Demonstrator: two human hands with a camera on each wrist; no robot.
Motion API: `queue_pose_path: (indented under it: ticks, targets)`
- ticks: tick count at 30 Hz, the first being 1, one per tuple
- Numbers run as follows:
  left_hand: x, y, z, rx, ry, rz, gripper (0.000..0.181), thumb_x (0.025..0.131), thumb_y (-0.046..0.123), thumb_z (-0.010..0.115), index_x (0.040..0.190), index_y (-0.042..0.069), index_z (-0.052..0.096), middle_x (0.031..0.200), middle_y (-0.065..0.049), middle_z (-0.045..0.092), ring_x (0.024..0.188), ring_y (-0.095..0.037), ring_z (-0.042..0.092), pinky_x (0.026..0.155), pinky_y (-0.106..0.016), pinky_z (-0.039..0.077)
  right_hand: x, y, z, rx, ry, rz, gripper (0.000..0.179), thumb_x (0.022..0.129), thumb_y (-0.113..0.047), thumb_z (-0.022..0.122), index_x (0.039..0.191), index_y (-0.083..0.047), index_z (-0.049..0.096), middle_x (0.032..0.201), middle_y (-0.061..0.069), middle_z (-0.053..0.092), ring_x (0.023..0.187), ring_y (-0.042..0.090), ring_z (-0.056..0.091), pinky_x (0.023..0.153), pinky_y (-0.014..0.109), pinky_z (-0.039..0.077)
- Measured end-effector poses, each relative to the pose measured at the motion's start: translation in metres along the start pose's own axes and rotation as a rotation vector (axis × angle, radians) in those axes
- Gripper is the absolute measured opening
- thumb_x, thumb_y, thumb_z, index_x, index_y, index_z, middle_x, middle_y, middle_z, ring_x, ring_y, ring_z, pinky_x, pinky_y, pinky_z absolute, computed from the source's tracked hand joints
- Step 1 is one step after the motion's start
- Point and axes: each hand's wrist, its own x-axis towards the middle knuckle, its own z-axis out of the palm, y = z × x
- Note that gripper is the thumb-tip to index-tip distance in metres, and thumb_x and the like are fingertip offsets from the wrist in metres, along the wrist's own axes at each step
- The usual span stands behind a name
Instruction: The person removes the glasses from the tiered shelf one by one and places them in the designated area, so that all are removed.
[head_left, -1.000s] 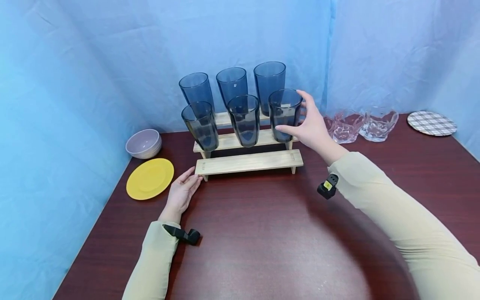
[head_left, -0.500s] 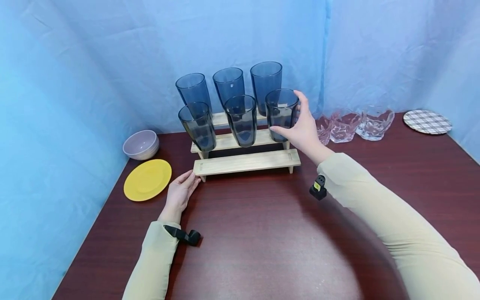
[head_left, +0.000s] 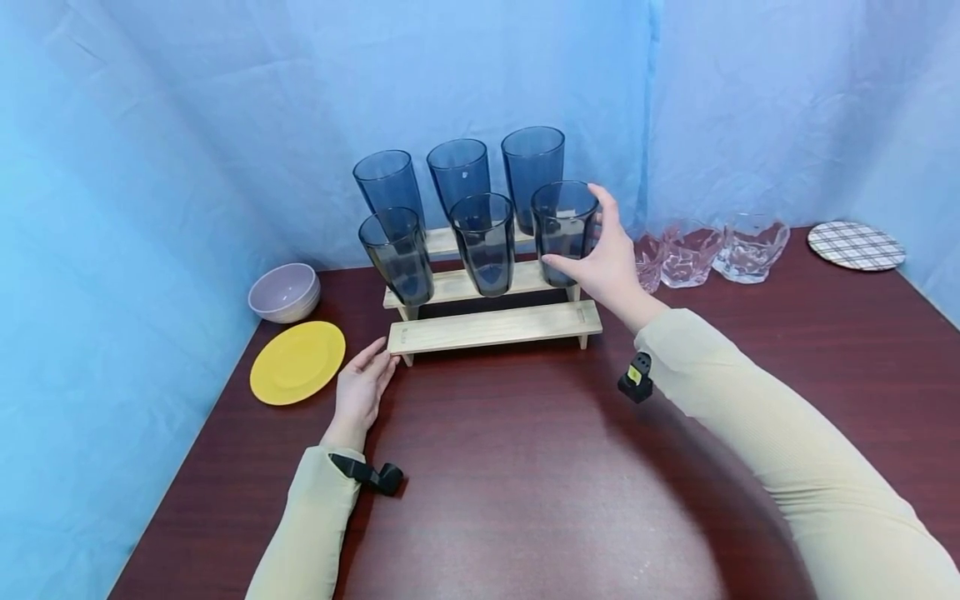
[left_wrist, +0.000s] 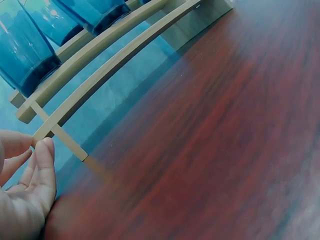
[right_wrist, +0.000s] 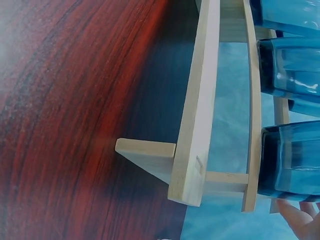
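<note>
A three-step wooden rack point(head_left: 495, 328) stands on the table, its lowest step bare. Blue-grey tumblers fill the two upper steps, three on each. At the right end of the middle step, my right hand point(head_left: 613, 265) holds a tumbler point(head_left: 562, 237) between thumb and fingers; its base sits on the step. The right wrist view catches only some fingertips point(right_wrist: 295, 216) against this tumbler point(right_wrist: 292, 160). My left hand point(head_left: 362, 390) pinches the left end of the lowest step, as the left wrist view also shows, with thumb and fingers at the corner point(left_wrist: 40, 136).
A pale purple bowl point(head_left: 285, 293) and a yellow plate point(head_left: 297, 363) lie left of the rack. Several faceted glasses, clear point(head_left: 750, 248) and pinkish point(head_left: 688, 254), stand at the back right beside a checked round mat point(head_left: 857, 246). Blue curtains point(head_left: 225, 125) enclose the table.
The head view has shifted slightly. My right wrist has come a little to the left, with the hand still round the same tumbler. The left hand keeps its pinch on the rack.
</note>
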Motion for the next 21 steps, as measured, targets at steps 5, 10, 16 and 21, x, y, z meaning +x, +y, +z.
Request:
queue_pose_path:
  ticks: [5,10,16,21]
  targets:
    - [0.0,-0.001,0.001,0.015,-0.006,0.017,0.045,0.096,-0.002,0.049,0.14,-0.002,0.043,0.098,0.003,0.064,0.078,0.0,0.065,0.084,-0.014,0.052,-0.003,-0.001,-0.004,-0.004,-0.002,0.008,0.102,0.073,-0.032,0.082,0.149,-0.031,0.014,0.141,0.021,0.039,0.128,0.035,0.04,0.094,0.056,0.044]
    - [-0.002,-0.001,0.0,0.044,0.009,-0.003,0.043,0.096,0.001,0.05,0.138,-0.002,0.045,0.134,-0.016,0.05,0.081,0.001,0.065,0.084,-0.014,0.051,-0.007,0.0,-0.008,-0.005,-0.006,0.006,0.102,0.071,-0.031,0.083,0.149,-0.033,0.016,0.139,0.021,0.04,0.126,0.034,0.043,0.091,0.055,0.045]
    - [-0.002,-0.002,0.0,0.075,0.011,-0.005,0.043,0.097,0.001,0.049,0.139,-0.002,0.043,0.141,-0.02,0.043,0.08,0.002,0.064,0.083,-0.012,0.051,-0.015,0.003,-0.015,-0.015,0.01,-0.012,0.103,0.07,-0.029,0.084,0.149,-0.033,0.018,0.135,0.022,0.043,0.119,0.035,0.048,0.085,0.053,0.047]
    - [-0.002,-0.001,0.0,0.061,0.001,0.003,0.043,0.096,0.001,0.049,0.139,-0.002,0.043,0.14,-0.02,0.044,0.08,0.002,0.064,0.083,-0.012,0.051,-0.022,0.005,-0.023,-0.027,0.017,-0.025,0.102,0.069,-0.029,0.084,0.148,-0.033,0.02,0.129,0.021,0.047,0.106,0.032,0.052,0.076,0.046,0.045]
